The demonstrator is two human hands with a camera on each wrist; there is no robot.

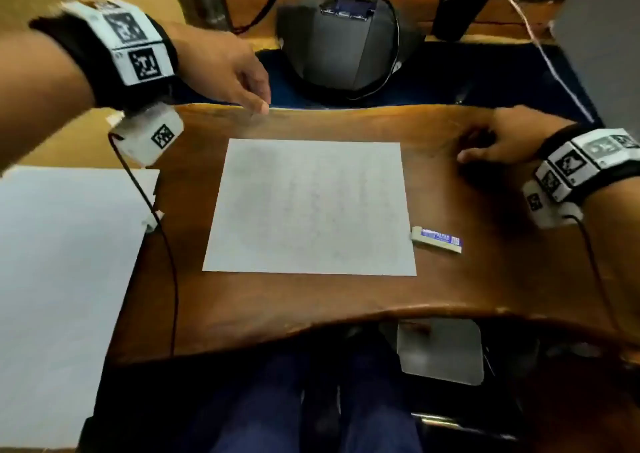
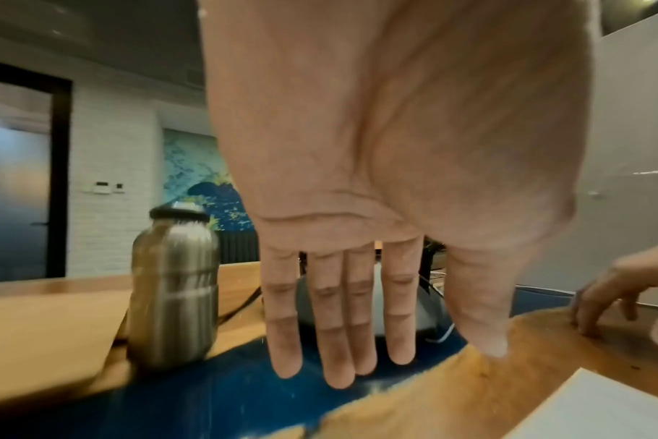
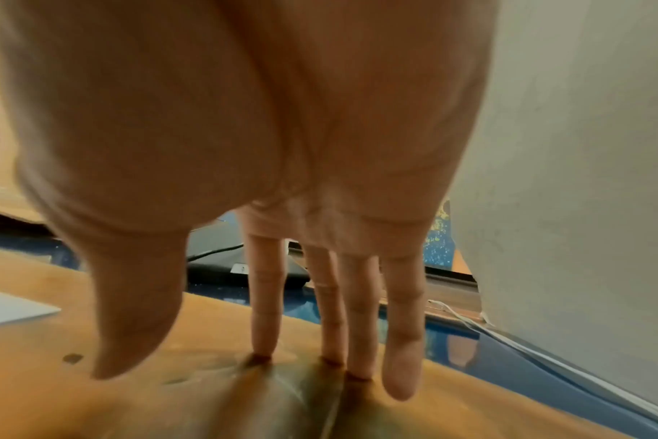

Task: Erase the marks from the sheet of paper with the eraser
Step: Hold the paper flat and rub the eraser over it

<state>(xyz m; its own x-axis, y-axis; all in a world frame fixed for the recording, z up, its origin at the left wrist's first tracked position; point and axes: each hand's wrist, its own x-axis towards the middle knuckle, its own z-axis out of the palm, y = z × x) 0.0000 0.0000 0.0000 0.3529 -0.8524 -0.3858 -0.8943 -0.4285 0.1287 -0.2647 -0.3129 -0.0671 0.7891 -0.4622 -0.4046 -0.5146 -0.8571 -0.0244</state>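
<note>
A white sheet of paper [image 1: 310, 208] with faint grey marks lies flat in the middle of the brown wooden table [image 1: 311, 300]. A white eraser [image 1: 437, 239] in a blue printed sleeve lies on the table just right of the sheet's lower right corner. My left hand [image 1: 242, 89] hovers over the table's far left edge, fingers [image 2: 342, 341] straight and empty. My right hand [image 1: 491, 144] rests its straight fingertips [image 3: 361, 356] on the table at the far right, above the eraser and apart from it. A corner of the sheet [image 3: 12, 309] shows in the right wrist view.
A steel bottle [image 2: 173, 285] stands beyond the table at the back left. A dark grey device [image 1: 343, 44] with cables sits on a blue mat [image 1: 485, 75] behind the table. A large white board [image 1: 65, 279] lies left of the table. A white wall [image 3: 582, 148] rises at the right.
</note>
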